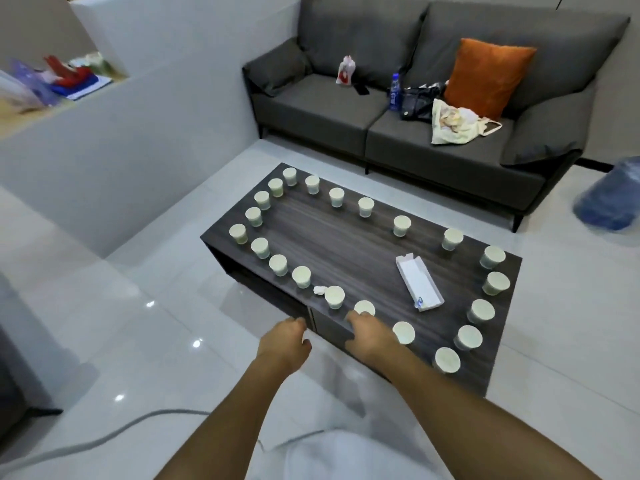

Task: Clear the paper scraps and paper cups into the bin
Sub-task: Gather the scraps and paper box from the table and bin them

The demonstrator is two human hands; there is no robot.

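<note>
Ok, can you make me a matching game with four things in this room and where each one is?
Things:
1. orange cushion
2. crumpled paper scrap
3. long white box
4. big blue water jug

Places:
A. on the floor, right of the sofa
B. in the middle of the table, inside the ring of cups
C. on the sofa, leaning on its back
D. at the table's near edge, beside a paper cup

Pairs: 1-C, 2-D, 3-B, 4-A
</note>
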